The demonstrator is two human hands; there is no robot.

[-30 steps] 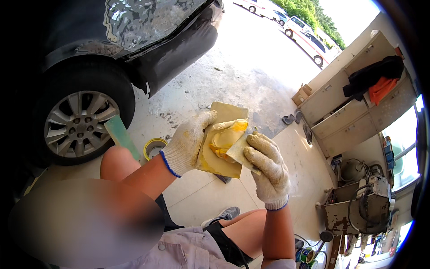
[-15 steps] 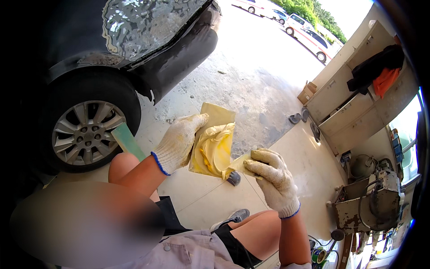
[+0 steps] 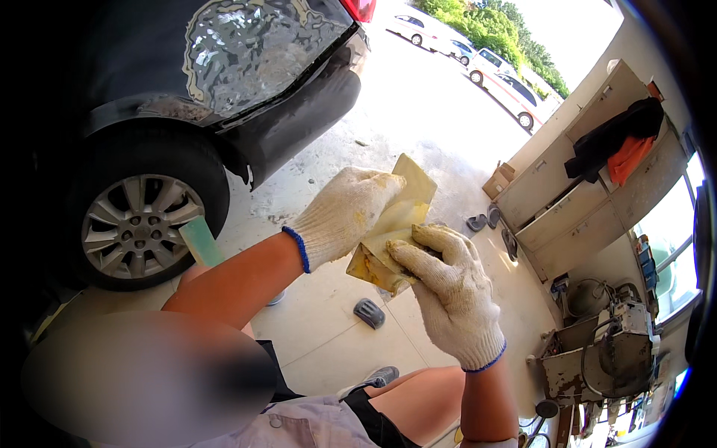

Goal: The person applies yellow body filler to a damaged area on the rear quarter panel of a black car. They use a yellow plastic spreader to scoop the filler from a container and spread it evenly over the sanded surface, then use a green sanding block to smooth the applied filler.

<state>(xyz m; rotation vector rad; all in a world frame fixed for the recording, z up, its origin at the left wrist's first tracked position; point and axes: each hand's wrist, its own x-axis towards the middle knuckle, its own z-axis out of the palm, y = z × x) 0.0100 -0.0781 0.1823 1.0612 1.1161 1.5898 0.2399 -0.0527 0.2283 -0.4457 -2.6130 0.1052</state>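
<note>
My left hand [image 3: 351,213], in a white knit glove with a blue cuff, grips a thin flat mixing board [image 3: 415,190] by its side. The board is tilted, with yellowish putty [image 3: 364,267] smeared over its lower end. My right hand [image 3: 452,291], gloved alike and stained at the fingertips, pinches a pale yellow putty spreader [image 3: 379,248]. The spreader lies across the lower part of the board and hides much of the putty. Both hands are close together in front of me, above my knees.
At left stands a black car [image 3: 299,138] with a rough grey patch [image 3: 261,67] above its wheel [image 3: 142,231]. A green strip [image 3: 202,240] is near the tyre. A dark object [image 3: 370,313] lies on the floor. At right are cabinets [image 3: 571,201] and a worn machine [image 3: 597,358].
The spreader has moved from the board's lower right corner up and left across it. The thick putty mound no longer shows. Board and left hand have shifted right, and the board is turned.
</note>
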